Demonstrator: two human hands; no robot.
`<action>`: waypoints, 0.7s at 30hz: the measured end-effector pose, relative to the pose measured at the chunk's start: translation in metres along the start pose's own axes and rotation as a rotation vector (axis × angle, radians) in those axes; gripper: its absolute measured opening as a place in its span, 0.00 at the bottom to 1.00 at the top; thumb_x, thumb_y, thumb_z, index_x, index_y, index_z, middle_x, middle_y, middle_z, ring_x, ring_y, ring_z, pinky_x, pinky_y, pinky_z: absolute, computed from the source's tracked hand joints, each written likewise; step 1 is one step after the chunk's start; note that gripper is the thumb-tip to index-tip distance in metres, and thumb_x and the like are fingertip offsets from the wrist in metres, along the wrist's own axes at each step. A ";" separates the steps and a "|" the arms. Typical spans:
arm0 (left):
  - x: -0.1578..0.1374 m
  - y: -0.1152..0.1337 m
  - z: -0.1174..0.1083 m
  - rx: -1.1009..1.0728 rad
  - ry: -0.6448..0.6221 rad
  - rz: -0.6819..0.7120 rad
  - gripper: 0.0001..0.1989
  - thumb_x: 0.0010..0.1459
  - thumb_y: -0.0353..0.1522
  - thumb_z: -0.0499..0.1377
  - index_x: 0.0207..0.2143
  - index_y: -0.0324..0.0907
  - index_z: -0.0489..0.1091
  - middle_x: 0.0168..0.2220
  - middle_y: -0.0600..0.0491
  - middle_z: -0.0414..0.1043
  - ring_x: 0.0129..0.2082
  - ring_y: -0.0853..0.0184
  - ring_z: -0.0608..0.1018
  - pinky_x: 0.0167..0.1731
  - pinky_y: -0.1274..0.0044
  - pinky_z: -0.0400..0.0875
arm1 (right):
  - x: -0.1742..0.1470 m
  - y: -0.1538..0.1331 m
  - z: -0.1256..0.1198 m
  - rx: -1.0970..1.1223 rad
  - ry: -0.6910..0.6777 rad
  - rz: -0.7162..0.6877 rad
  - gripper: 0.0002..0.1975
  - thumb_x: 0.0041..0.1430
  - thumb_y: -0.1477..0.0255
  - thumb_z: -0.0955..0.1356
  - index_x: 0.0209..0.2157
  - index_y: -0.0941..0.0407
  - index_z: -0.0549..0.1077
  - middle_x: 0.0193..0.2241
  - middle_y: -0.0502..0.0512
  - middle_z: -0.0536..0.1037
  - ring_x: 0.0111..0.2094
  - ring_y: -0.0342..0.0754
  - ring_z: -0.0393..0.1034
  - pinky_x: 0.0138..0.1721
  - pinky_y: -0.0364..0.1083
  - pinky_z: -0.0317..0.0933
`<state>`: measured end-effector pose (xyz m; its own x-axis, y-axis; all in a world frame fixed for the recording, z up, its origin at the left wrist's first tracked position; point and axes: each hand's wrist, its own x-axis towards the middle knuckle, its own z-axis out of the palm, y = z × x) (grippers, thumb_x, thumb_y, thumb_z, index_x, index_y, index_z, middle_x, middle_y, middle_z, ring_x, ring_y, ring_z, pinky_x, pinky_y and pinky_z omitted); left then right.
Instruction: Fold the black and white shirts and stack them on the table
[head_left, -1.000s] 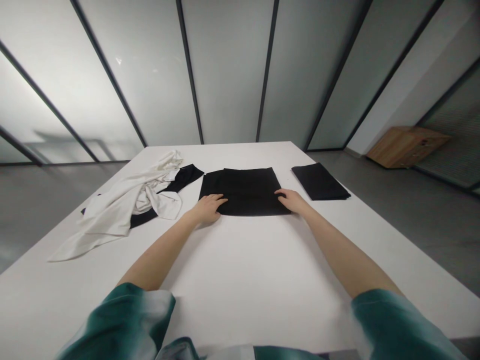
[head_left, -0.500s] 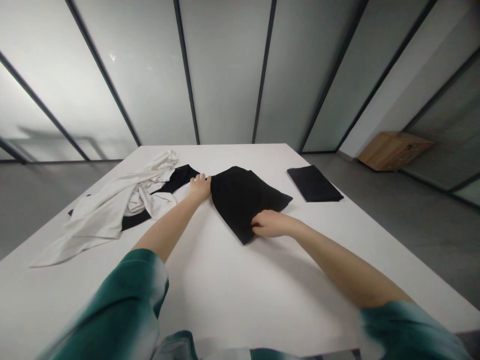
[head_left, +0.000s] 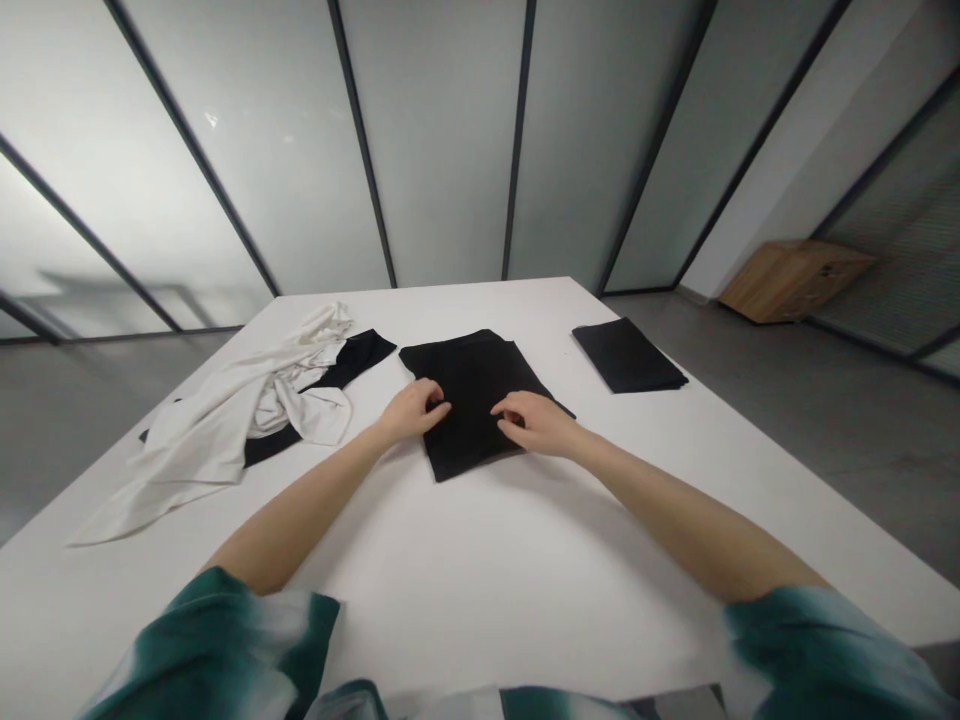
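Fingers (head_left: pixel 439 403) of the left hand (head_left: pixel 411 411) are curled together and press on the folded black fabric garment (head_left: pixel 472 385); whether they pinch the cloth cannot be told. Fingers (head_left: pixel 510 415) of the right hand (head_left: pixel 536 424) are bent, tips on the same garment's near right part, resting flat with nothing gripped. The garment lies mid-way across the white rectangular counter (head_left: pixel 480 560), between a crumpled white and black cloth pile (head_left: pixel 255 405) on the left and a flat folded black cloth (head_left: pixel 628 356) well apart on the right. Judged soft, light and limp: it sags if lifted at one point, so hold it at two edges or corners
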<state>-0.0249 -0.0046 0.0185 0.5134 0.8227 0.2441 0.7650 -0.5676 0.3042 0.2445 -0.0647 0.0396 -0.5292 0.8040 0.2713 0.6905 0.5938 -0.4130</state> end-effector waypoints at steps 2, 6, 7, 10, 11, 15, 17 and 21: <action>-0.017 0.025 0.002 -0.013 -0.118 0.175 0.20 0.58 0.47 0.59 0.46 0.42 0.72 0.45 0.46 0.74 0.45 0.57 0.75 0.49 0.66 0.71 | -0.002 0.019 0.003 -0.080 0.021 -0.051 0.12 0.62 0.71 0.66 0.44 0.56 0.79 0.38 0.58 0.79 0.42 0.52 0.72 0.46 0.50 0.64; -0.036 0.058 0.014 0.094 -0.180 0.225 0.28 0.56 0.45 0.63 0.55 0.42 0.70 0.54 0.43 0.70 0.52 0.53 0.73 0.54 0.62 0.68 | -0.010 0.040 0.013 -0.184 -0.032 -0.080 0.13 0.64 0.66 0.66 0.44 0.57 0.79 0.43 0.61 0.79 0.46 0.55 0.72 0.49 0.54 0.63; -0.038 0.060 0.016 0.103 -0.173 0.207 0.25 0.57 0.43 0.62 0.55 0.42 0.71 0.55 0.43 0.70 0.53 0.53 0.73 0.55 0.63 0.67 | -0.013 0.042 0.015 -0.187 -0.031 -0.081 0.15 0.64 0.65 0.66 0.44 0.57 0.79 0.43 0.62 0.79 0.47 0.56 0.72 0.50 0.55 0.63; -0.037 0.059 0.019 0.059 -0.149 0.151 0.16 0.62 0.36 0.57 0.50 0.41 0.75 0.53 0.45 0.74 0.53 0.56 0.75 0.55 0.67 0.68 | -0.022 0.042 0.017 -0.189 -0.029 -0.096 0.21 0.60 0.59 0.69 0.49 0.58 0.78 0.48 0.64 0.78 0.51 0.59 0.70 0.53 0.57 0.62; -0.036 0.056 0.019 0.034 -0.143 0.128 0.15 0.63 0.35 0.55 0.48 0.41 0.76 0.52 0.46 0.75 0.51 0.57 0.76 0.54 0.68 0.69 | -0.024 0.041 0.016 -0.195 -0.035 -0.103 0.25 0.57 0.57 0.71 0.51 0.58 0.77 0.49 0.65 0.77 0.52 0.60 0.70 0.53 0.57 0.61; -0.033 0.045 0.012 -0.035 -0.068 -0.004 0.13 0.63 0.33 0.54 0.42 0.41 0.77 0.42 0.48 0.80 0.43 0.59 0.80 0.46 0.70 0.73 | -0.026 0.045 0.012 -0.241 -0.021 -0.100 0.30 0.53 0.64 0.72 0.57 0.58 0.73 0.54 0.66 0.75 0.56 0.62 0.67 0.56 0.59 0.59; -0.033 0.039 0.008 -0.060 0.046 -0.066 0.12 0.61 0.33 0.55 0.41 0.41 0.76 0.41 0.48 0.80 0.41 0.60 0.81 0.44 0.70 0.74 | -0.025 0.051 0.009 -0.252 0.026 -0.066 0.30 0.52 0.71 0.70 0.59 0.57 0.71 0.56 0.65 0.74 0.57 0.61 0.66 0.57 0.59 0.58; -0.036 0.029 0.006 -0.106 0.212 -0.060 0.11 0.58 0.33 0.56 0.41 0.42 0.76 0.40 0.49 0.80 0.41 0.61 0.80 0.44 0.71 0.74 | -0.024 0.065 0.007 -0.203 0.127 0.015 0.29 0.49 0.76 0.69 0.55 0.54 0.73 0.56 0.61 0.75 0.57 0.59 0.68 0.58 0.59 0.58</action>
<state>-0.0192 -0.0506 0.0132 0.3669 0.8366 0.4068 0.7408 -0.5272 0.4162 0.2991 -0.0459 0.0001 -0.4609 0.8026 0.3787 0.7895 0.5657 -0.2381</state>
